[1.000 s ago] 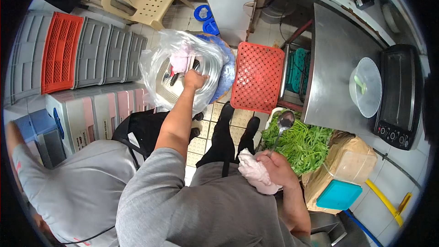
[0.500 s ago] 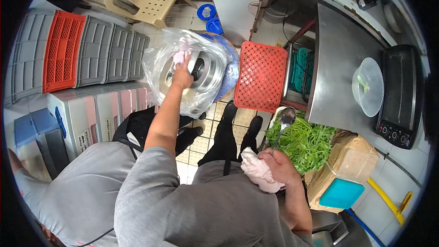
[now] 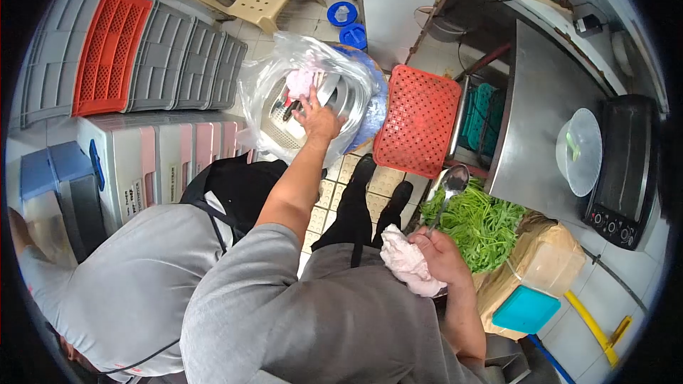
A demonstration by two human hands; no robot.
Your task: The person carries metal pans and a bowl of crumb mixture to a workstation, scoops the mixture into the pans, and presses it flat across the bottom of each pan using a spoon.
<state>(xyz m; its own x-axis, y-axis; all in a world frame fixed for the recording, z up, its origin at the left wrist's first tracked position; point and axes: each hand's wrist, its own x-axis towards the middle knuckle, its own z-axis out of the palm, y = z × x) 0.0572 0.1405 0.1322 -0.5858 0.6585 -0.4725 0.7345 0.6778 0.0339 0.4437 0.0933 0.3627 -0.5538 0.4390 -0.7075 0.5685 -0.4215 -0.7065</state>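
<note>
My left hand (image 3: 320, 121) reaches into a clear plastic bag (image 3: 260, 75) with kitchenware in it, fingers spread over metal ware (image 3: 348, 96). Its fingertips are beside a pink cloth (image 3: 302, 83); whether they touch it I cannot tell. A cream perforated basket (image 3: 279, 128) and a small red and black item (image 3: 289, 108) show there too. In front of my body, my right hand (image 3: 437, 256) is closed around the handle of a large metal spoon (image 3: 454, 183), bowl pointing away from me. A pale pink cloth (image 3: 409, 263) is bunched in the same hand.
A red perforated crate (image 3: 418, 121) stands right of the bag. Leafy greens (image 3: 473, 224) lie beside my right hand, near a brown paper-wrapped box (image 3: 544, 249). A steel table (image 3: 530, 128) carries a clear bowl (image 3: 580, 153) and toaster oven (image 3: 620, 171). Another person (image 3: 135, 284) is close at left.
My left hand has shifted right over the metal ware, and the red and black item now shows. The view has turned slightly. My right hand still grips the spoon and cloth.
</note>
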